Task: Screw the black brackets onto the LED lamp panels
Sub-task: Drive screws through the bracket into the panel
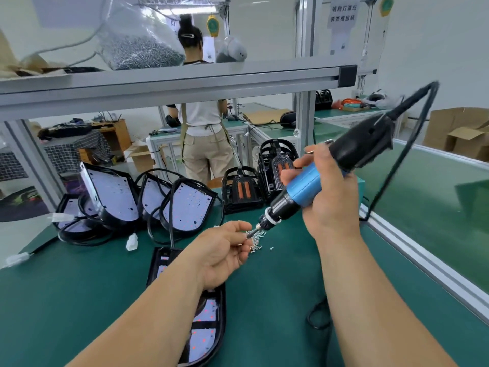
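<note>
Nearest me the LED lamp panel [206, 313] lies flat on the bench [277, 287], its long axis running from me toward the far edge, partly hidden under my left forearm; a black bar crosses it, which I take for a bracket. Just beyond the panel's far end my left hand [225, 251] hovers with fingers curled, pinching what looks like a screw [248, 235] over the screw pile [256, 241]. The screwdriver [301, 190] slants down from beyond and right of the panel, its bit [255, 230] meeting that screw; my right hand [330, 200] is wrapped round its blue barrel. So the tip points away from the panel's holes, and I judge it must swing back toward me. Farther off stand spare black brackets [242, 192] and, to the panel's far left, more lamp panels [185, 205].
</note>
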A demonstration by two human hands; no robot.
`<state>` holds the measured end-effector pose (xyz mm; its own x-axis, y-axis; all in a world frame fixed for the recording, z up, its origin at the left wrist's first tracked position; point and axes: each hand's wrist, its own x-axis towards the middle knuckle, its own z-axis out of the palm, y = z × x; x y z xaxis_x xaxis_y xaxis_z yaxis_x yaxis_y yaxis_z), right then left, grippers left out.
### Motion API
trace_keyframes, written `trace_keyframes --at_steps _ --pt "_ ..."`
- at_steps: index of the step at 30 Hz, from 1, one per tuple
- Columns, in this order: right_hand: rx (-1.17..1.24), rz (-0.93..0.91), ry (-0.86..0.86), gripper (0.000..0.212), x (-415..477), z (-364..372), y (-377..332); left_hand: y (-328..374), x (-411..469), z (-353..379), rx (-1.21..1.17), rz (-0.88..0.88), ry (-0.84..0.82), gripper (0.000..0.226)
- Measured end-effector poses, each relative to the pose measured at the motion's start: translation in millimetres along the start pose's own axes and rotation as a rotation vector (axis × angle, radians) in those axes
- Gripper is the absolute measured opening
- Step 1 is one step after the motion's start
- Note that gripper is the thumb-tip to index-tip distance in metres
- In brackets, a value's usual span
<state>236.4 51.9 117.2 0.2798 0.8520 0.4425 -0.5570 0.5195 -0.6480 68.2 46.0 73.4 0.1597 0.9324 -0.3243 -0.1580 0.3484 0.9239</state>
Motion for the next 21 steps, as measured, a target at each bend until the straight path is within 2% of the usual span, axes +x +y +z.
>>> trace_keyframes --at_steps 3,7,9,10,12,13,15,17,21 --pt "0.213 0.067 0.028 0.024 7 18 4 4 -4 -7 -0.069 0.009 -0.042 0.029" --pt "0.229 0.085 0.078 0.021 8 31 10 11 -11 -18 -0.038 0.025 -0.039 0.029" --pt "0.244 0.067 0.154 0.024 4 33 15 15 -16 -22 0.13 0.04 -0.011 0.024" --pt "0.248 0.058 0.193 0.027 2 32 18 19 -19 -27 0.29 0.072 0.023 0.027" --pt "0.235 0.052 0.25 0.031 -5 30 23 28 -25 -44 0.651 0.19 0.152 0.045" --pt "0.222 0.052 0.27 0.031 -10 28 27 34 -30 -55 0.752 0.26 0.233 0.052" --pt "0.195 0.051 0.284 0.03 -19 25 35 40 -41 -77 0.75 0.329 0.359 0.06" --pt "0.148 0.043 0.271 0.026 -28 25 44 31 -52 -92 0.728 0.267 0.431 0.074" --pt "0.083 0.028 0.237 0.024 -35 33 55 -9 -63 -96 0.495 0.03 0.344 0.114"
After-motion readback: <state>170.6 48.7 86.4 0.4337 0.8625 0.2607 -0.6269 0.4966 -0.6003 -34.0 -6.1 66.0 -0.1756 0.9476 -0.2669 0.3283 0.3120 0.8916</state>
